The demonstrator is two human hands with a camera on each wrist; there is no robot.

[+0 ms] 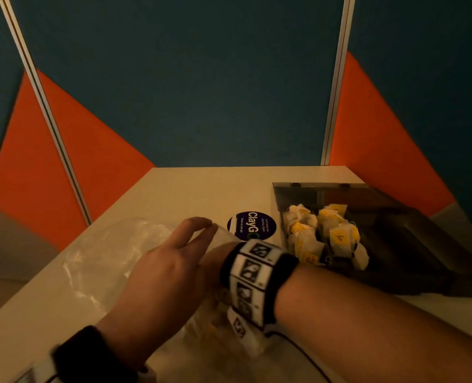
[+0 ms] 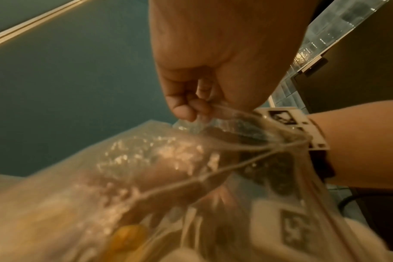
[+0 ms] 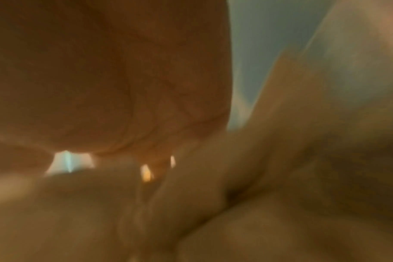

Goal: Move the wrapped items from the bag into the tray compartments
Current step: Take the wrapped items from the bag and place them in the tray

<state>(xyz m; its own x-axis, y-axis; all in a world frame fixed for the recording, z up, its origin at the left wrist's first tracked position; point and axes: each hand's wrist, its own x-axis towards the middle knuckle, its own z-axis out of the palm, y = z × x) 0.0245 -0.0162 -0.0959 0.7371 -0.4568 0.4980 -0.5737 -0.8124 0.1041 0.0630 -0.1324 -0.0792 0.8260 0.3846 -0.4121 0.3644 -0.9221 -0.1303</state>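
Observation:
A clear plastic bag lies on the table at the left. My left hand pinches its rim and holds the mouth up; the left wrist view shows the fingertips curled on the plastic edge. My right forearm crosses from the right, and its banded wrist sits at the bag's mouth. My right hand is inside the bag, a blur through the plastic, so its grip is unclear. A yellow-tagged wrapped item lies in the bag. The dark tray at the right holds several wrapped items in its left compartments.
A round purple sticker sits on the table between bag and tray. Blue and orange partition walls close the desk at the back and sides. The tray's right compartments look dark. A cable trails from my right wrist.

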